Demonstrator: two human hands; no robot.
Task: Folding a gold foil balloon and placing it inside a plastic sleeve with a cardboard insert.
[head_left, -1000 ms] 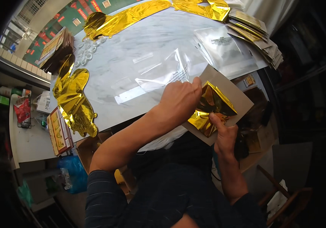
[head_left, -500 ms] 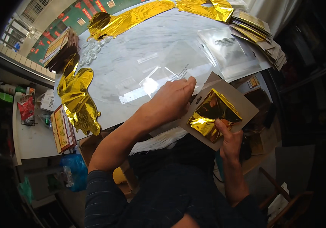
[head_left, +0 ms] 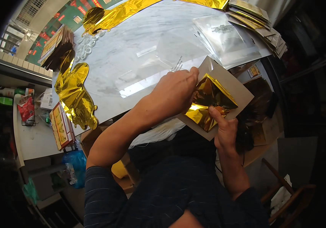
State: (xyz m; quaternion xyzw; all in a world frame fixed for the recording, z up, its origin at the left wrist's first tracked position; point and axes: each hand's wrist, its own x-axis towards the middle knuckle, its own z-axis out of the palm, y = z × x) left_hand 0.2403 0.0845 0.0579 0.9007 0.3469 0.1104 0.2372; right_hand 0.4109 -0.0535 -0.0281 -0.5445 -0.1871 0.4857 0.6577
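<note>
My right hand (head_left: 227, 131) grips a grey backing card (head_left: 243, 91) near its lower edge. The thumb presses a folded gold foil balloon (head_left: 219, 93) flat against the card's face. My left hand (head_left: 176, 89) is closed in a pinch at the card's left side, on what looks like the edge of a clear plastic bag (head_left: 176, 65). The bag reaches over the table beyond my left fingers; its outline is hard to make out. The card's left corner is hidden behind the left hand.
Clear bags (head_left: 224, 41) lie in a pile on the marble-patterned table (head_left: 132, 45), beside stacked cards (head_left: 250, 19). Flat gold foil balloons (head_left: 75, 95) lie along the left and far edges. White rings (head_left: 87, 47) sit near a card stack (head_left: 58, 45). White strands (head_left: 157, 135) hang at the near edge.
The card and foil have shifted slightly up and left, closer to my left hand, which now overlaps the card's left side. The view has moved a little too.
</note>
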